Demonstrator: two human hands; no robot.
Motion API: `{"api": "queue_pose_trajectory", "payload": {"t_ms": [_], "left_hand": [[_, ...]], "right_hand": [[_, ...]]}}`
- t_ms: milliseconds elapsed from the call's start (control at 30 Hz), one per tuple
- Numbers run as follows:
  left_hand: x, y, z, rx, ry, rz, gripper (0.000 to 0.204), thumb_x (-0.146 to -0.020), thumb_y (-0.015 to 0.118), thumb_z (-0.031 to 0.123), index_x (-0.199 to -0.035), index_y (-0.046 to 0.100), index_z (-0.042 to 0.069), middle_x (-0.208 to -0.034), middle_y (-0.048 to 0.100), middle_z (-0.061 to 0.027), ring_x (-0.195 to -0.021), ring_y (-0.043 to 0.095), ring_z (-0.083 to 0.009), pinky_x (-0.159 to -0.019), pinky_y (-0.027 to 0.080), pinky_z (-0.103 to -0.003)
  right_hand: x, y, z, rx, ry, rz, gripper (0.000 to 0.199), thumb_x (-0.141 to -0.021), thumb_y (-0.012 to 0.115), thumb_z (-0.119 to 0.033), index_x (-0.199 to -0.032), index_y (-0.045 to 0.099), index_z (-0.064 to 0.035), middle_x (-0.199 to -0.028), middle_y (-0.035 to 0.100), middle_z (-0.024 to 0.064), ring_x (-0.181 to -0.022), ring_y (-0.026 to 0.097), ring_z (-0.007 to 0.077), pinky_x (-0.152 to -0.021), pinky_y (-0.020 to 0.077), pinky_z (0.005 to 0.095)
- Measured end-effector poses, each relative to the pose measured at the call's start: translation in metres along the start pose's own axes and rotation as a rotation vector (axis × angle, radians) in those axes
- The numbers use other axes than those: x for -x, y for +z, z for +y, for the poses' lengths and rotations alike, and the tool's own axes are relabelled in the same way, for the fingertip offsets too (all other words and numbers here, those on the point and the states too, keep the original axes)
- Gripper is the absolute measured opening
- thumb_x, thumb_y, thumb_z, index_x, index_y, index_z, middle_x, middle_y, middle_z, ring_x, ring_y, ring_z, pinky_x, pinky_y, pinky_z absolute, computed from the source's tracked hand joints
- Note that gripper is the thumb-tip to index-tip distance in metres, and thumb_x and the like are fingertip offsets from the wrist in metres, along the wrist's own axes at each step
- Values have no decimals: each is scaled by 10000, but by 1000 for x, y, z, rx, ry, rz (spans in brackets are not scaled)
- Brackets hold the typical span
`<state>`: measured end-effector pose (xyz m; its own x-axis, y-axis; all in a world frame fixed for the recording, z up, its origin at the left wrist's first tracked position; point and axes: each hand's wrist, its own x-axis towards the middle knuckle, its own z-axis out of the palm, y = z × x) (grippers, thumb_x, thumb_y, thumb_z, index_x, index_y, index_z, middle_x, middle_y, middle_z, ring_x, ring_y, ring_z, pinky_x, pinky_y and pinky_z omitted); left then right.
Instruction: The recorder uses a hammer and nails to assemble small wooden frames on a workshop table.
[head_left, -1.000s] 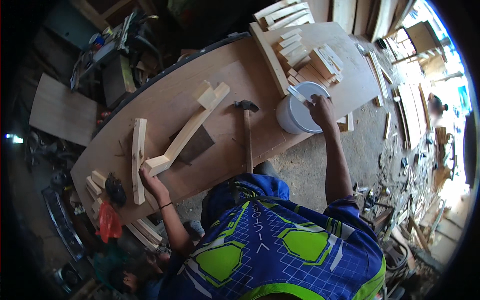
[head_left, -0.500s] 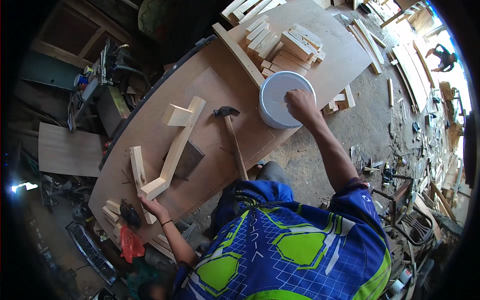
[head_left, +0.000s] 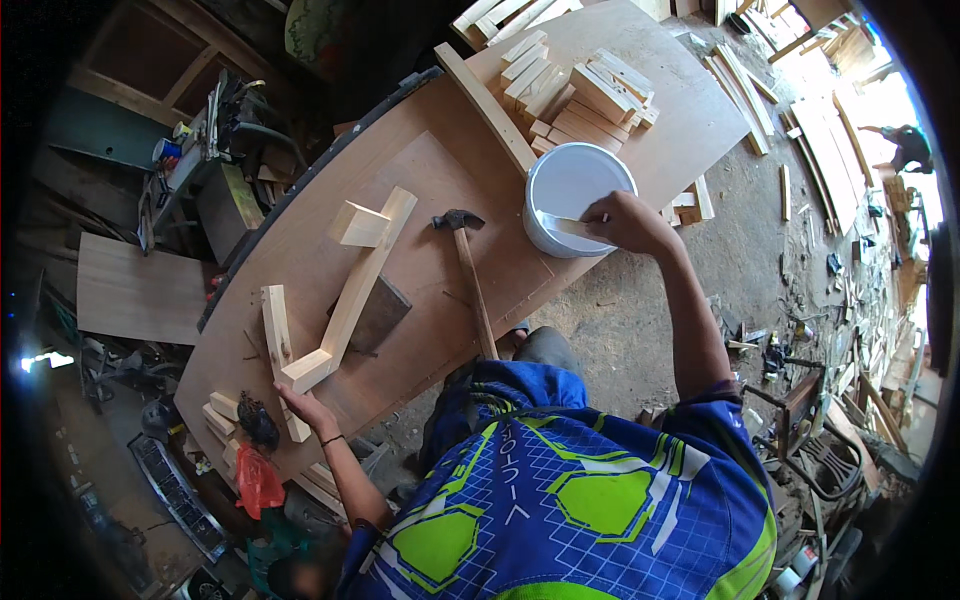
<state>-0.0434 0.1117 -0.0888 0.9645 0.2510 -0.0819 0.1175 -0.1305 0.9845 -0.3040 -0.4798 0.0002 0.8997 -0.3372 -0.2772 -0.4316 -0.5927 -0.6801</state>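
My left hand (head_left: 310, 410) grips the near end of a wooden piece (head_left: 352, 305) made of a long bar with a short block joined at each end. A white bucket (head_left: 535, 232) with pale, smooth contents stands at the bench edge. Over its near right rim, my right hand (head_left: 628, 222) is closed on a flat, pale stick (head_left: 563, 226), which slants into the bucket's mouth. Between the bucket and the wooden piece lies a claw hammer (head_left: 467, 262) with a wooden handle. A loose wooden bar (head_left: 275, 330) lies left of the wooden piece.
On the plywood bench top (head_left: 420, 160) are stacked wood blocks (head_left: 585, 115), a long batten (head_left: 485, 108) and a dark square block (head_left: 370, 318) under the wooden piece. A red plastic bag (head_left: 260, 485) hangs at the near left corner. Offcuts litter the floor at right.
My right hand has moved from above the bucket's middle to its near right rim, and the flat, pale stick now shows clearly. My left hand stays on the wooden piece.
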Motion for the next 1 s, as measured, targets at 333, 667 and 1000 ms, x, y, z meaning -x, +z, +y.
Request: {"api": "queue_pose_trajectory", "payload": {"t_ms": [333,667,1000], "left_hand": [[-2,-2,-12,24,5,-38,868,-1015,369,637,-1538,231,-41,-1547,336,-248,-1419,387,-355,-1207,273,-476],[-19,-36,-38,-316,125,-125,675,-1052,405,520,-1326,497,-90,-1313,563,-284,-1199,564,-372,-1004,436,-452],[-19,-31,-22,-224,296,-444,422,-884,797,208,-1190,613,-17,-1080,692,-104,-999,664,-201,-867,534,-357]], "right_hand": [[99,81,-24,-674,445,403,260,-975,648,-179,-1112,675,40,-908,684,46,-809,635,108,-726,548,282],[98,172,-69,-956,427,572,285,-998,605,-196,-1223,633,-22,-922,657,32,-796,629,117,-634,563,295],[-55,215,-190,-736,-92,517,303,-1021,571,-165,-1278,642,-21,-957,669,39,-820,633,120,-677,517,267]]}}
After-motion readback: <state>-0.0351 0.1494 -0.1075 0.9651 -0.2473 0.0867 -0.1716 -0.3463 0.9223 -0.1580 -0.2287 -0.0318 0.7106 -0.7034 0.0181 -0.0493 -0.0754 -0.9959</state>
